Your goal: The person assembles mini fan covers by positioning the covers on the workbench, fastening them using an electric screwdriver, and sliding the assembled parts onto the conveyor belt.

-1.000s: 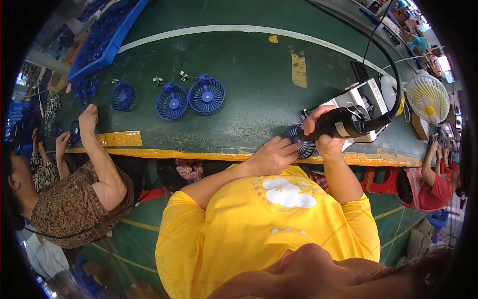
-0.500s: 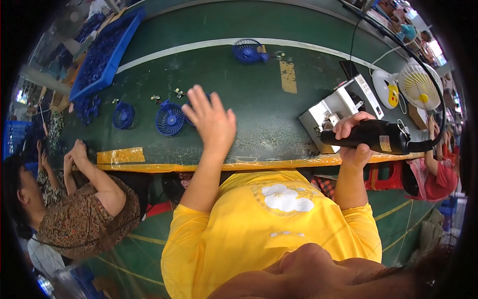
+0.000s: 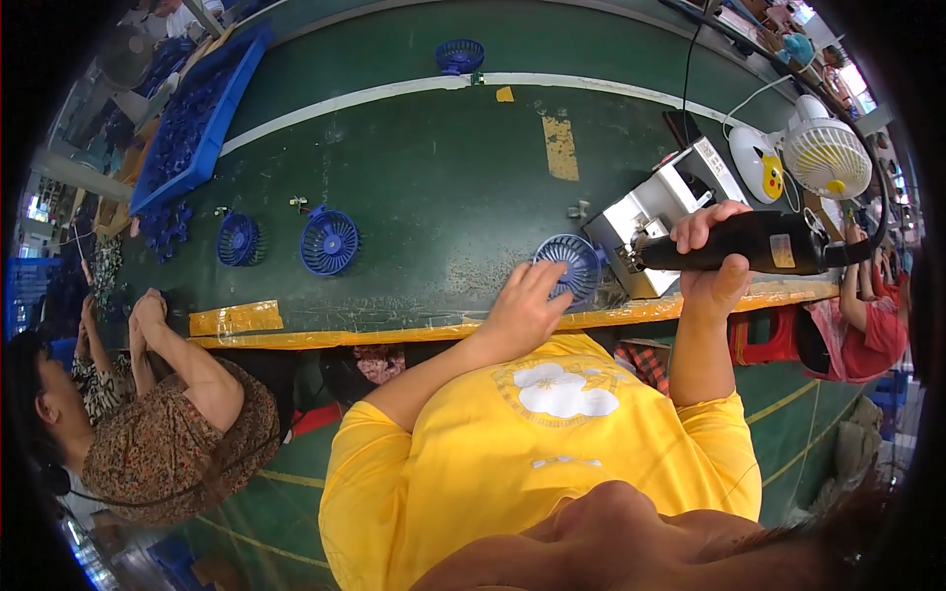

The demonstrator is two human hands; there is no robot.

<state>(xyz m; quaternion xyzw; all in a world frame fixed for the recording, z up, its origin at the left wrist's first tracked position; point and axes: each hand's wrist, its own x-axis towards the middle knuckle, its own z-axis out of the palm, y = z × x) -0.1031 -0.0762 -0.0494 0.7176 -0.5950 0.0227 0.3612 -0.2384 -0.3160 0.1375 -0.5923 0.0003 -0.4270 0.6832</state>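
My right hand point(image 3: 711, 254) is wrapped around a thick black cylindrical hand tool point(image 3: 734, 243) with a black cable at its rear. The tool lies roughly level, its tip against a silver-white metal fixture point(image 3: 642, 231). My left hand point(image 3: 527, 307) has bent fingers on the near rim of a round blue plastic fan housing point(image 3: 576, 258) beside the fixture. A small part point(image 3: 578, 210) sits just behind that housing, blurred. Two more blue fan housings, one nearer point(image 3: 329, 243) and one further left point(image 3: 237, 239), lie on the green table with small parts attached.
Another blue housing point(image 3: 460, 56) lies beyond the white line. A blue tray point(image 3: 202, 169) full of blue parts stands at the left. A white desk fan point(image 3: 826, 158) is at the right. A co-worker point(image 3: 177, 424) sits to my left. Yellow tape point(image 3: 414, 335) edges the table.
My left hand has come down and right, bringing a blue fan housing beside the fixture. The housing at the back has moved farther away. My right hand keeps its hold on the black tool.
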